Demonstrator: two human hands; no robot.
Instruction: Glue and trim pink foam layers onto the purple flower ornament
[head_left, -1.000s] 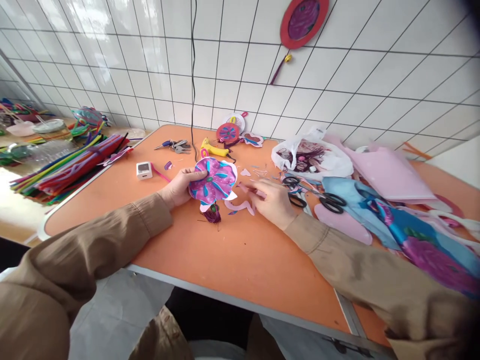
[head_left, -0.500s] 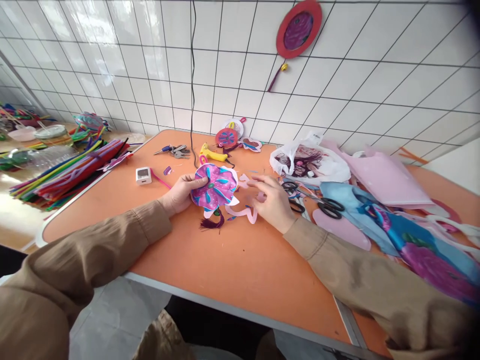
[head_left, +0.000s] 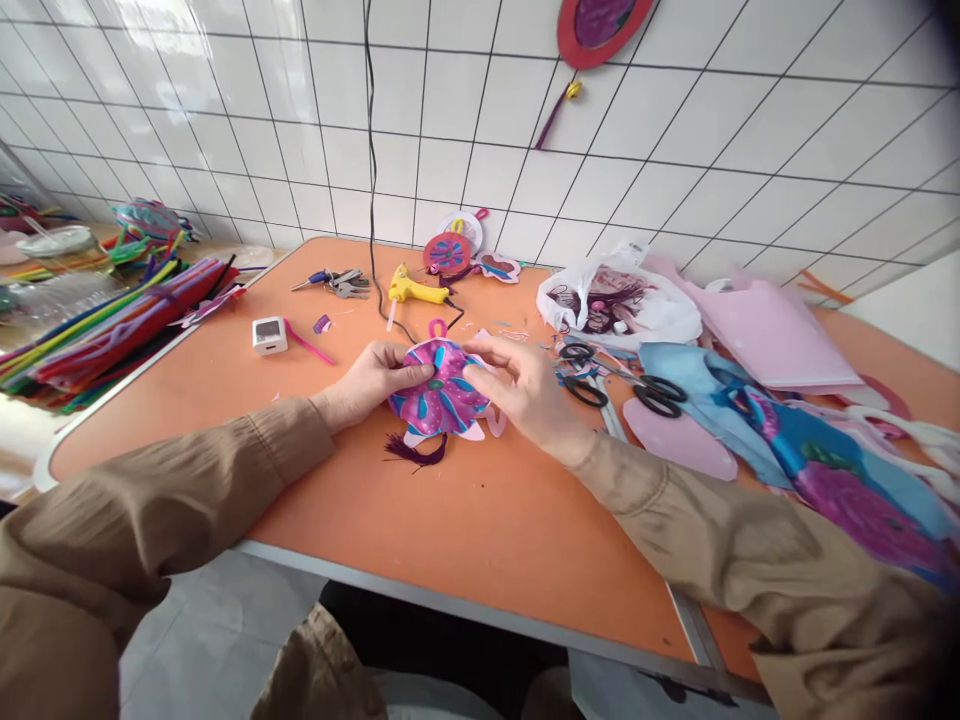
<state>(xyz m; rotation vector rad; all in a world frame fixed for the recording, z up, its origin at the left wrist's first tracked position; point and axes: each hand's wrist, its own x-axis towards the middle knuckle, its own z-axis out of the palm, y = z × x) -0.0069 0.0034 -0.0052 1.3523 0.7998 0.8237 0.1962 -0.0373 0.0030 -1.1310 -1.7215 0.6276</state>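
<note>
Between my hands is a purple and blue flower-shaped fabric ornament (head_left: 442, 400) with a pink loop on top and a dark tassel (head_left: 417, 450) below. My left hand (head_left: 375, 378) grips its left side, thumb on the front near the green centre. My right hand (head_left: 525, 390) pinches the upper right edge, thumb in front and fingers behind. Pale pink trimmed scraps (head_left: 495, 420) show under the right hand. A yellow glue gun (head_left: 418, 288) lies just behind the ornament, its black cord running up the wall.
Black-handled scissors (head_left: 652, 393), blue fabric (head_left: 682, 385) and a pink sheet (head_left: 772, 340) lie to the right. A white plastic bag (head_left: 660, 315) holds dark tassels. Keys (head_left: 349, 284) and a small white box (head_left: 269, 335) are at left, near bundled pipe cleaners (head_left: 142, 320).
My right hand has moved left from the pink scraps and taken hold of the ornament's right edge. The ornament has shifted slightly right in view, and the camera has tilted down.
</note>
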